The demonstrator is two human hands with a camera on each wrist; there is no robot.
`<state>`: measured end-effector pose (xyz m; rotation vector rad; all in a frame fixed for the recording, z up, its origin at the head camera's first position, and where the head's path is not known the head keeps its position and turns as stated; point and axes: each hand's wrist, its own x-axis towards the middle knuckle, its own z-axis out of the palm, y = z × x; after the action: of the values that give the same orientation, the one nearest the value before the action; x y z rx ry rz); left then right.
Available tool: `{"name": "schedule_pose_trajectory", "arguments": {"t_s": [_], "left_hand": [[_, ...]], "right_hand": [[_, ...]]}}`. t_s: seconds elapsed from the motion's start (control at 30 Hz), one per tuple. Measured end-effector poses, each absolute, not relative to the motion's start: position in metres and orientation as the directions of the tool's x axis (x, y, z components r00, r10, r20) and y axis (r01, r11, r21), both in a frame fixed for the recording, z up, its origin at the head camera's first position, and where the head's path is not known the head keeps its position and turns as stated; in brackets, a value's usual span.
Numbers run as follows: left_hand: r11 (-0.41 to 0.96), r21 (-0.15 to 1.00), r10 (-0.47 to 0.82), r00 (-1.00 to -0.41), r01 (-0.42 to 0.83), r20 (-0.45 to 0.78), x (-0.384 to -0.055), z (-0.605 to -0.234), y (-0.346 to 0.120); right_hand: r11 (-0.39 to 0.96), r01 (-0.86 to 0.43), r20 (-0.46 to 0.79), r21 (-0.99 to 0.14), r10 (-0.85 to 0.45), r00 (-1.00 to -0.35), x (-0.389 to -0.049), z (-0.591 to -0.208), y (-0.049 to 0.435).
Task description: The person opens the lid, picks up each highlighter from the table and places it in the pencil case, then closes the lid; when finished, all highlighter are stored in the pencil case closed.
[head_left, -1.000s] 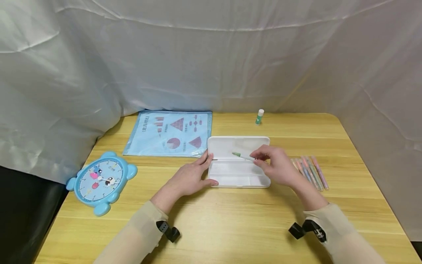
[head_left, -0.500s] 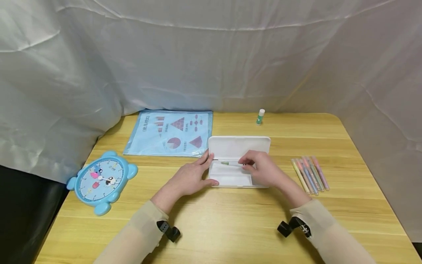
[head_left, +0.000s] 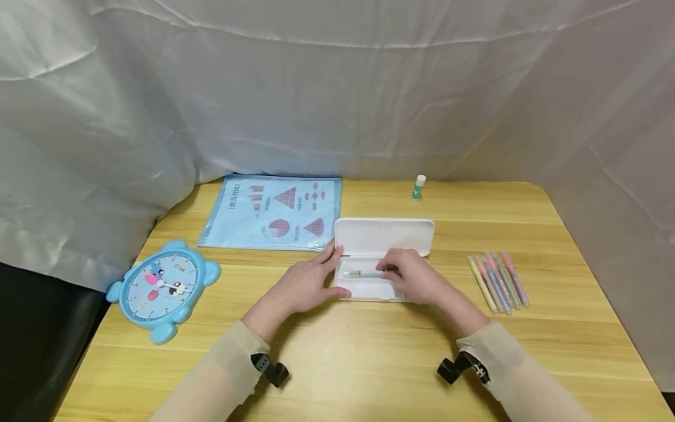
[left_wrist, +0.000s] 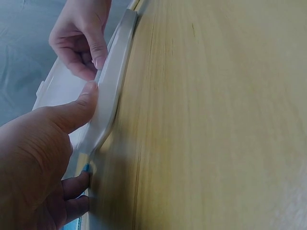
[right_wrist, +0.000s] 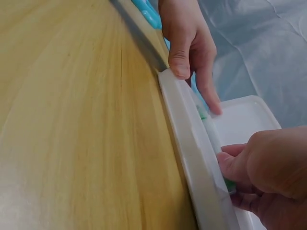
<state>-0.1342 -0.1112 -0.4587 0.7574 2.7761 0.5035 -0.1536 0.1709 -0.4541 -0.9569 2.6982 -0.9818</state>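
Observation:
A white pencil case lies on the table in the head view with its lid raised at the back. My left hand holds the case's left end, thumb at the front corner and fingers by the hinge side. Inside the case, my right hand pinches a slim pen with a pale barrel and green tip. The pen lies lengthwise, low in the rear compartment, pointing left. In the right wrist view, green shows at both ends of the pen, and the fingers cover part of its barrel.
Several pastel pens lie side by side to the right of the case. A glue stick stands behind it. A blue chart-printed packet lies back left, near a blue toy clock. A grey curtain borders the table's back.
My right hand has moved left and down, carrying the pen from above the case into its rear compartment. The left hand has stayed on the case's left end.

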Motion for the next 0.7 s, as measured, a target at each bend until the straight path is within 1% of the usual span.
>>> {"name": "schedule_pose_trajectory", "arguments": {"t_s": [0.27, 0.43, 0.57, 0.7], "left_hand": [[0.808, 0.38, 0.527, -0.841, 0.451, -0.121, -0.134, -0.457, -0.111], [0.809, 0.388, 0.521, -0.844, 0.442, -0.124, -0.134, -0.458, -0.11], [0.808, 0.387, 0.522, -0.845, 0.444, -0.119, -0.134, -0.458, -0.111], [0.805, 0.386, 0.526, -0.843, 0.449, -0.116, -0.134, -0.458, -0.111]], "right_hand": [[0.615, -0.54, 0.061, -0.575, -0.626, -0.777, -0.154, -0.448, 0.174], [0.614, -0.556, 0.066, -0.56, -0.636, -0.769, -0.154, -0.445, 0.178], [0.62, -0.547, 0.069, -0.563, -0.624, -0.778, -0.153, -0.442, 0.181], [0.638, -0.496, 0.046, -0.589, -0.586, -0.809, -0.151, -0.438, 0.186]]}}
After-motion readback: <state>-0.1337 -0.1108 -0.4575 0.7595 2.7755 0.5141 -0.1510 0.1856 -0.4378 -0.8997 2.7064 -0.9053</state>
